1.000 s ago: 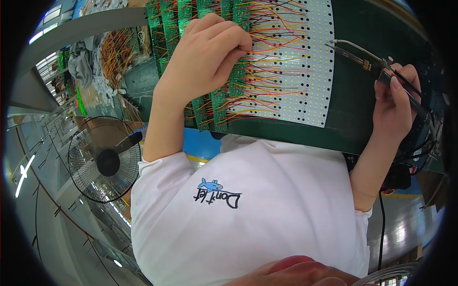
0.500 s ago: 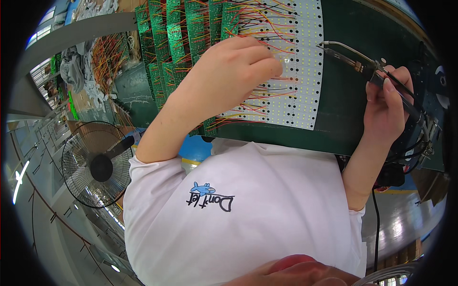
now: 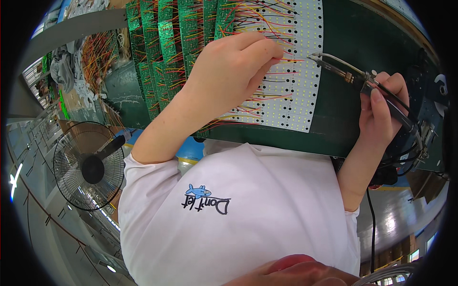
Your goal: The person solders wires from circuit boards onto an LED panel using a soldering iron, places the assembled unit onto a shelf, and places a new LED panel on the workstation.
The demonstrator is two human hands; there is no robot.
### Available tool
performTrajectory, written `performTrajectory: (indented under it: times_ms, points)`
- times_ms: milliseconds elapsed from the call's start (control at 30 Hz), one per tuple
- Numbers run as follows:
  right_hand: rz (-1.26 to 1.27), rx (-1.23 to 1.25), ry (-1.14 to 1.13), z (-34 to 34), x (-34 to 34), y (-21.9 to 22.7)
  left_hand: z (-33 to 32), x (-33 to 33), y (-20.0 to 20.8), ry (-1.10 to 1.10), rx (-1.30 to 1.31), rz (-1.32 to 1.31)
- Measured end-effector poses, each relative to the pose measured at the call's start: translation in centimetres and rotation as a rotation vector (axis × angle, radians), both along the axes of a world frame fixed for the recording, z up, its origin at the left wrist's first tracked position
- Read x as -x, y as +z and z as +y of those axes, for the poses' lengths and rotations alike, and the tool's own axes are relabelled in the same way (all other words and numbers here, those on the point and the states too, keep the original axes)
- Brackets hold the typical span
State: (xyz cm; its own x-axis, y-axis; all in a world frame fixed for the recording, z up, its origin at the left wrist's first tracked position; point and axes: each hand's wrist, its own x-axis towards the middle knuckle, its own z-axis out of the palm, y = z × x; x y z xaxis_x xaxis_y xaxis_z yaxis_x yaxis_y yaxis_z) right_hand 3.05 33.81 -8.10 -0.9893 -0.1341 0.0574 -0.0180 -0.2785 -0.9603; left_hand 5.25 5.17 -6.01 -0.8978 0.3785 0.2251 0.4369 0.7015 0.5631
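My right hand (image 3: 384, 107) grips a soldering iron (image 3: 357, 82) with a thin curved metal tube along its upper side. The iron's tip reaches over the right part of a white LED panel (image 3: 286, 112), at about the height of my left fingers. My left hand (image 3: 238, 66) is closed in a pinch over the panel, its fingertips at a thin red and yellow wire (image 3: 292, 60) that points toward the tip. Green circuit boards (image 3: 187, 28) lie in rows left of the panel, with red, yellow and black wires running from them onto it. My left hand and forearm hide some boards and wires.
The panel and boards lie on a dark green work surface (image 3: 341, 124). A bundle of loose wires (image 3: 95, 59) sits at the far left under a grey curved bar (image 3: 71, 35). A black fan (image 3: 90, 169) stands at left. Cables and a metal holder (image 3: 424, 143) are at right.
The soldering iron in my right hand has moved left, its tip now farther over the panel. My left fingertips have shifted up slightly and stay pinched. The whole view has shifted a little.
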Motion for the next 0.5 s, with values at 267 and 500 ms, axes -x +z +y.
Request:
performTrajectory:
  times_ms: [267, 500]
  points:
    - [0.027, -0.138, 0.011, -0.32, 0.0, 0.12, 0.2, 0.17, -0.65, 0.086, -0.042, 0.053]
    - [0.064, -0.122, 0.05, -0.67, 0.13, -0.59, -0.46, -0.04, -1.01, 0.094, -0.066, 0.052]
